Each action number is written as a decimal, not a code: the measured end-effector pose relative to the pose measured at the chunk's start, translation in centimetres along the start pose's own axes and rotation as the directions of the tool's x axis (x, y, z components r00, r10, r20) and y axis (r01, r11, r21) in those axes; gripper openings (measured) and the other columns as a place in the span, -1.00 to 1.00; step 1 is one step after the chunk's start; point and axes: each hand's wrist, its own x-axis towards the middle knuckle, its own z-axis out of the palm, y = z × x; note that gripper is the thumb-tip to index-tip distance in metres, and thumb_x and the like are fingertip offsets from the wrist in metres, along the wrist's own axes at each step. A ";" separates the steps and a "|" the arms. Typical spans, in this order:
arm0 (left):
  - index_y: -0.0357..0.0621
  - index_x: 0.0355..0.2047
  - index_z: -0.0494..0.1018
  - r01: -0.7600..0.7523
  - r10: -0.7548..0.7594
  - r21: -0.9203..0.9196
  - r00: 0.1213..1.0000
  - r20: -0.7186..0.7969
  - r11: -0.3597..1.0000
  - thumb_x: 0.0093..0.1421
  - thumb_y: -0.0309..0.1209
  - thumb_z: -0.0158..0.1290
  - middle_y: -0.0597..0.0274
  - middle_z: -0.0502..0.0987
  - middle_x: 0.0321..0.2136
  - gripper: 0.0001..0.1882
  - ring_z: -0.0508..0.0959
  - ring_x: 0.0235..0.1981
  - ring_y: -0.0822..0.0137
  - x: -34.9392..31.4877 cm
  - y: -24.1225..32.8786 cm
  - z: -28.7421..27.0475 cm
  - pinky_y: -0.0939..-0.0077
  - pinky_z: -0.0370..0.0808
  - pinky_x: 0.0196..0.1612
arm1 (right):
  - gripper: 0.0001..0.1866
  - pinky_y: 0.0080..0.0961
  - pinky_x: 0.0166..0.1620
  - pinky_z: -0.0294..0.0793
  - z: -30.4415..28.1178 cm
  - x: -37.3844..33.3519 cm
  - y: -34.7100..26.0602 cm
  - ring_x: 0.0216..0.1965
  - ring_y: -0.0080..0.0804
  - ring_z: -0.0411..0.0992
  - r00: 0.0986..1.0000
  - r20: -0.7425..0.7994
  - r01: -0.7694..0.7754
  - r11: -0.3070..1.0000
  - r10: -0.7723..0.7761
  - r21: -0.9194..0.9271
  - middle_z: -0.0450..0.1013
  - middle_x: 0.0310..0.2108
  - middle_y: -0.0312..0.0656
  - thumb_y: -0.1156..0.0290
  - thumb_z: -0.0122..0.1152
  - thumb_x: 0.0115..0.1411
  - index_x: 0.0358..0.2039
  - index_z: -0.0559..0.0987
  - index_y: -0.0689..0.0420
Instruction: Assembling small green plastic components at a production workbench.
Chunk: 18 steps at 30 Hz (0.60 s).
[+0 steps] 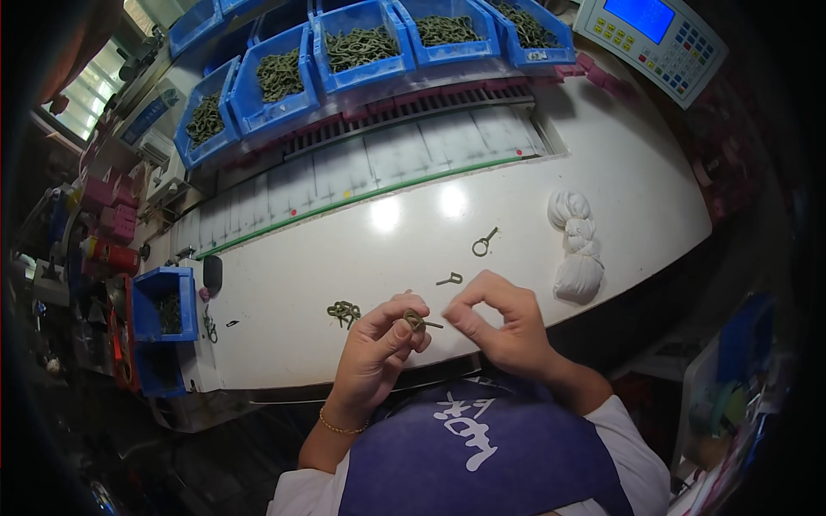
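My left hand [386, 335] has its thumb and fingers closed round an olive-green looped piece [414, 321], whose straight stem points right. Just right of that stem, my right hand [508, 320] is in a pinch, thumb against forefinger; whatever may be between its fingertips is hidden. Beyond my hands lie two single pieces of the same olive green: a small looped piece with a stem [451, 279] and a larger ring with a stem [483, 244]. A small heap of these looped pieces [344, 313] rests on the white table [284, 284], left of my left hand.
Blue bins [366, 50] full of olive-green pieces line the back, behind a pale marked strip [370, 163] with a green edge. A knotted white cloth bundle [578, 245] lies at right. A control panel [654, 43] stands far right; blue bins [162, 288] sit at left.
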 end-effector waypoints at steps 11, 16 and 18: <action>-0.23 -0.11 0.54 -0.099 0.109 0.202 0.993 -0.037 0.974 0.20 -0.42 0.18 0.33 0.41 -0.21 -0.74 0.40 -0.27 0.51 0.0 -0.5 0.1 0.56 0.37 -0.12 | -0.56 -0.16 0.18 0.40 -1.1 -0.8 -1.6 -0.60 -0.60 0.32 0.979 0.198 -0.058 0.855 -0.052 0.515 0.36 -0.71 -0.26 0.37 -0.12 0.42 -0.59 0.50 0.27; -0.24 -0.16 0.56 -0.182 0.202 0.327 0.979 -0.027 0.927 0.17 -0.48 0.21 0.32 0.43 -0.19 -0.77 0.41 -0.21 0.51 0.0 -0.6 0.7 0.61 0.36 -0.06 | -0.55 -0.19 0.18 0.41 -1.3 -1.0 -1.7 -0.62 -0.63 0.32 0.982 0.189 -0.096 0.859 -0.001 0.503 0.36 -0.73 -0.27 0.36 -0.10 0.41 -0.60 0.51 0.27; -0.24 -0.15 0.56 -0.183 0.203 0.335 0.979 -0.025 0.924 0.16 -0.50 0.21 0.31 0.44 -0.19 -0.77 0.42 -0.20 0.51 0.0 -0.7 0.7 0.60 0.36 -0.06 | -0.56 -0.21 0.18 0.41 -1.5 -1.1 -1.7 -0.62 -0.64 0.32 0.983 0.185 -0.094 0.868 0.002 0.488 0.36 -0.73 -0.28 0.36 -0.09 0.41 -0.60 0.51 0.27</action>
